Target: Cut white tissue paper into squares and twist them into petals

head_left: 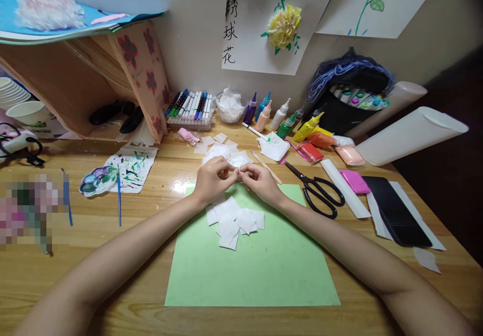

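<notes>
My left hand (214,179) and my right hand (260,180) meet above the far edge of the green paper sheet (252,275). Thumb and fingertips of each are pinched together, touching or nearly touching the other's. What lies between them is too small to name. Just below them, several white paper squares (228,228) overlap on the green sheet. Behind my fingers is a heap of more white paper squares (222,151). A flat wooden stick (266,167) lies beside my right hand, and black-handled scissors (320,192) rest farther right.
Paint bottles (279,114), a bowl of white paper pieces (231,105) and a marker set (190,108) line the wall. At right are clay packets (311,152) and a black phone (398,213). To the left lie a paint palette (98,180) and a blue brush (119,200).
</notes>
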The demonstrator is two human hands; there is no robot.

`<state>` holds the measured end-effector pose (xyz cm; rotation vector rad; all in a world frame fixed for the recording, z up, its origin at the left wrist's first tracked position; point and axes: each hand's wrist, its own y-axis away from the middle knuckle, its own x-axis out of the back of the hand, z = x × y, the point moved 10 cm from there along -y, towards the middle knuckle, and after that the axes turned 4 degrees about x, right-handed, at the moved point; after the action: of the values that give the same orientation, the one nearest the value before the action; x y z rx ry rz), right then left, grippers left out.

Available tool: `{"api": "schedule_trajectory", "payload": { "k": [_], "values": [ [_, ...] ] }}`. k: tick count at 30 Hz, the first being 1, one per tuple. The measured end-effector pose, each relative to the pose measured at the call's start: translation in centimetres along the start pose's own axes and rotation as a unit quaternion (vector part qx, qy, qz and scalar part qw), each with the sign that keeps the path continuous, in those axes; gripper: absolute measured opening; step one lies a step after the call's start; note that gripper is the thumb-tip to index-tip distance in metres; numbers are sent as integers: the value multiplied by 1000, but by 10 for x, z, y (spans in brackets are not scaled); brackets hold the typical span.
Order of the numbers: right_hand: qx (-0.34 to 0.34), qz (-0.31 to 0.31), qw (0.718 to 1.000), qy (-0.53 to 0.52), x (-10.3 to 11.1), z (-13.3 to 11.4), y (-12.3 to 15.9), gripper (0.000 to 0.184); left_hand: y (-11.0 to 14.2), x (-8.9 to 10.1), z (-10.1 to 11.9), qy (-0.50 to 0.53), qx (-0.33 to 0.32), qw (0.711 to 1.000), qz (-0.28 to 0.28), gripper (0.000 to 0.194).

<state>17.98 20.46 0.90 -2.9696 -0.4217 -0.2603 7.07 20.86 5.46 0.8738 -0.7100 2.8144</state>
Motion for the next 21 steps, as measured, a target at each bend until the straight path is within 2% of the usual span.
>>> {"api": "schedule_trajectory", "payload": {
  "k": [14,21],
  "values": [
    [8,1,1000,11,1,-5,-1,21,0,-1,-1,9,-1,1000,0,19],
    [5,4,1000,0,3,-4,0,20,1,-2,6,-15,-13,1000,-13,16]
  ]
}}
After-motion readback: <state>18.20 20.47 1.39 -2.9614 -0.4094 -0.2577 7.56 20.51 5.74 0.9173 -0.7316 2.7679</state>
